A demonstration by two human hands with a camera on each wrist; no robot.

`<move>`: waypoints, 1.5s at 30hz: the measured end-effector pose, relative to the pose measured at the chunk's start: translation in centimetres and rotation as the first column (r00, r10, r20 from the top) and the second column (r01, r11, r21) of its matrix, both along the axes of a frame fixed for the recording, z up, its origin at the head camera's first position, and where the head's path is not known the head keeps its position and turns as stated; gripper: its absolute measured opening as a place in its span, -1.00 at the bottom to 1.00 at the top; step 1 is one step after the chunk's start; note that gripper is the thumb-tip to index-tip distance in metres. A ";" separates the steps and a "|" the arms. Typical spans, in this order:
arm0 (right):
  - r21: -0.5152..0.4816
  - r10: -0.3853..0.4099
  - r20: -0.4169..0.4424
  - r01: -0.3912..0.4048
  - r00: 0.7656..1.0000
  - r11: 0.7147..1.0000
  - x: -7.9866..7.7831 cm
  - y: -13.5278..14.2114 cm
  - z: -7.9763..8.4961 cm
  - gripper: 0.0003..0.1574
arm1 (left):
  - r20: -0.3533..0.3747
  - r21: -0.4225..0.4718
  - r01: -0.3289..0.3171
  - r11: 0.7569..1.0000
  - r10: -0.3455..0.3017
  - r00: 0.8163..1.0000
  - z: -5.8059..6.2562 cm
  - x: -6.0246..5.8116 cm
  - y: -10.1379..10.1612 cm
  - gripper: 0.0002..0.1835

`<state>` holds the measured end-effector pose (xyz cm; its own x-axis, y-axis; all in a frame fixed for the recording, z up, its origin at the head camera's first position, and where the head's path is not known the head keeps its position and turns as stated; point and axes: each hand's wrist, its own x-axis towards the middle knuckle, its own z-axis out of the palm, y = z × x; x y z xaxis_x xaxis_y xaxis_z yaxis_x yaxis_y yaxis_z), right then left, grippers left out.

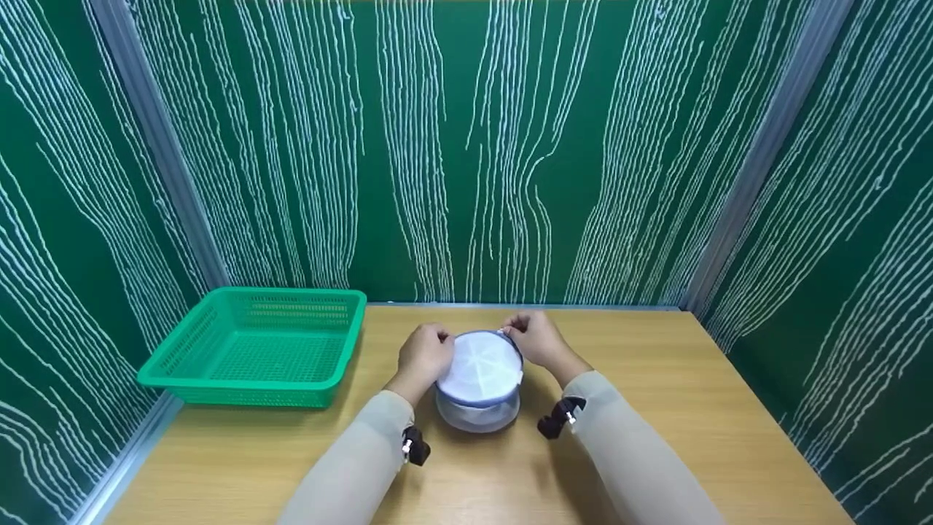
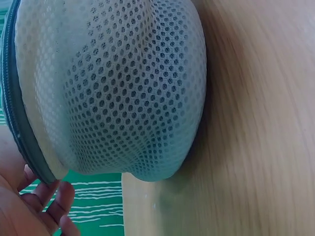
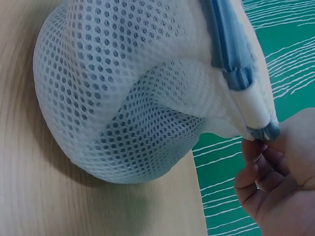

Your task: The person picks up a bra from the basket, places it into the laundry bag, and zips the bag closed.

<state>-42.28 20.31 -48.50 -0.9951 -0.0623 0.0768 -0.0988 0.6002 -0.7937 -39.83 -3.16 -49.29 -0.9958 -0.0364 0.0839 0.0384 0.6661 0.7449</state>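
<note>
A round white mesh laundry bag (image 1: 481,364) with a blue zipper edge stands on the table in front of me. Its top is a flat disc, and the honeycomb mesh body (image 2: 133,93) bulges below it. My left hand (image 1: 425,355) pinches the zippered rim at the upper left, thumb and fingers around the edge. On the opposite side, my right hand (image 1: 536,339) pinches the rim by the blue zipper end (image 3: 266,132), beside a white band. In the right wrist view the mesh side (image 3: 147,113) is dented inward.
A green plastic basket (image 1: 251,384) with perforated walls stands at the left of the wooden table (image 1: 641,386). Green panels with wavy white lines (image 1: 466,146) rise behind and on both sides, with grey posts (image 1: 765,146) at the corners. Each sleeve carries a dark wrist camera.
</note>
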 end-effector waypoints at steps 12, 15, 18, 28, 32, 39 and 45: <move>-0.011 0.005 0.021 -0.005 1.000 1.000 0.0 -1.5 0.6 -0.87 | 0.013 -0.003 0.038 0.999 -0.038 0.999 0.8 -0.5 1.2 -0.68; -0.012 0.020 -0.001 -0.020 1.000 1.000 0.0 -2.1 0.9 -0.89 | 0.003 -0.003 0.062 0.998 -0.062 0.998 1.1 -0.5 1.4 -0.69; -0.009 0.030 -0.019 -0.031 0.999 0.999 -0.1 -2.4 1.1 -0.88 | 0.002 -0.007 0.073 0.997 -0.073 0.997 1.2 -0.5 1.5 -0.72; 0.009 0.051 -0.058 -0.051 0.997 0.999 -0.3 -2.0 0.8 -0.86 | -0.019 -0.029 0.054 0.998 -0.055 0.998 1.2 -0.6 1.2 -0.75; -0.023 0.034 -0.057 -0.036 0.998 0.999 -0.3 -1.6 0.9 -0.86 | -0.015 -0.004 0.021 1.000 -0.021 1.000 1.1 -0.7 0.8 -0.76; -0.021 0.022 -0.058 -0.023 0.998 1.000 -0.3 -0.9 0.6 -0.88 | 0.029 0.017 -0.010 1.000 0.010 1.000 1.1 -0.4 0.2 -0.75; -0.030 0.002 -0.065 -0.004 0.998 1.000 -0.5 -0.3 0.2 -0.84 | 0.051 0.034 -0.050 0.998 0.048 0.998 0.9 -0.5 -0.7 -0.77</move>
